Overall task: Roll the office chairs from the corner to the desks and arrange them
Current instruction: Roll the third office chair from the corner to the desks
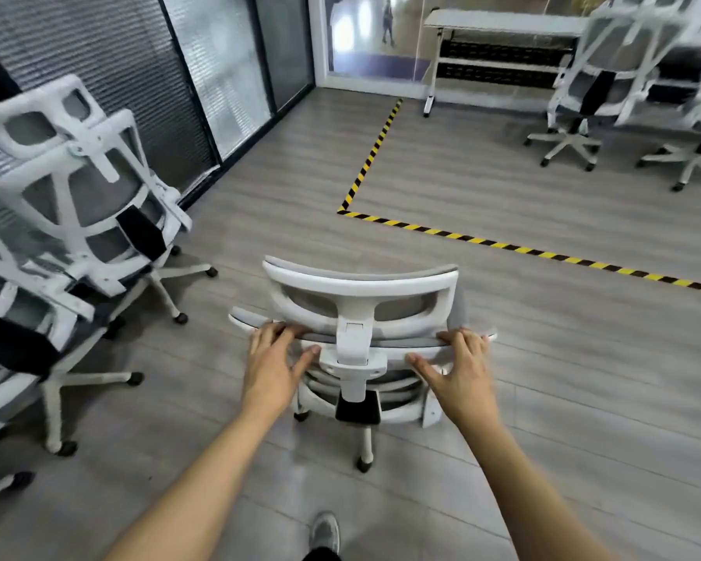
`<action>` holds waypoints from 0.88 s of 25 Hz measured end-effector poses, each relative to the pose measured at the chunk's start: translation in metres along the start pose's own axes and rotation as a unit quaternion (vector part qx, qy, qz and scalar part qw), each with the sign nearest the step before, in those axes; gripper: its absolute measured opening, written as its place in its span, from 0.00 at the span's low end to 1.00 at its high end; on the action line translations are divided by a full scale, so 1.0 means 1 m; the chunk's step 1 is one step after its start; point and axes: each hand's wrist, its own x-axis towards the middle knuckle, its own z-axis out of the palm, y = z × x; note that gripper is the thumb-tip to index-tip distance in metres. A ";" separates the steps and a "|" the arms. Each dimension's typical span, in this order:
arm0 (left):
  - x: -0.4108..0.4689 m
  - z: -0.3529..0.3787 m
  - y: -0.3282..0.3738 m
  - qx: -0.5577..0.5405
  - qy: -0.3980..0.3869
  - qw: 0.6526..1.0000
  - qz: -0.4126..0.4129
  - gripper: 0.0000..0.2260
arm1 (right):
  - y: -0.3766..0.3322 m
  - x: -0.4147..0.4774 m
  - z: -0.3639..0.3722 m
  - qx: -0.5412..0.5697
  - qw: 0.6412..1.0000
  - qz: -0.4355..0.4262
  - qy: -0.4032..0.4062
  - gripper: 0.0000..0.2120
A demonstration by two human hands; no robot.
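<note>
In the middle of the grey plank floor (502, 378), an office chair (357, 285) stands with its back to the camera. Its seat is hidden under the backrest, and only a couple of casters show. The left hand (274, 358) grips the backrest's top rim left of the headrest post, fingers over the rim and thumb below. The right hand (458, 370) holds the rim the same way on the other side. The fingertips of both hands are blurred. At the floor's left edge stand the corner chairs (77, 188), the nearer one cut off by the frame. At the far right, blurred desk chairs (599, 74) stand by a white desk (502, 24), beyond the striped tape (381, 135). A grey shoe (324, 532) shows at the bottom edge.
</note>
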 end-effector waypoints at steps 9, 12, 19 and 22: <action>0.281 0.169 0.080 0.004 0.001 0.995 0.098 0.15 | 0.126 0.268 -0.021 -0.019 0.997 0.070 0.023 0.29; 0.381 0.213 0.103 0.002 -0.025 0.994 0.104 0.16 | 0.158 0.373 -0.033 -0.032 0.992 0.124 -0.012 0.31; 0.610 0.329 0.146 -0.009 -0.035 0.988 0.147 0.13 | 0.249 0.595 -0.020 -0.011 0.989 0.136 0.048 0.28; 0.712 0.378 0.167 -0.029 -0.049 0.989 0.137 0.14 | 0.293 0.694 -0.013 0.003 0.988 0.135 0.069 0.27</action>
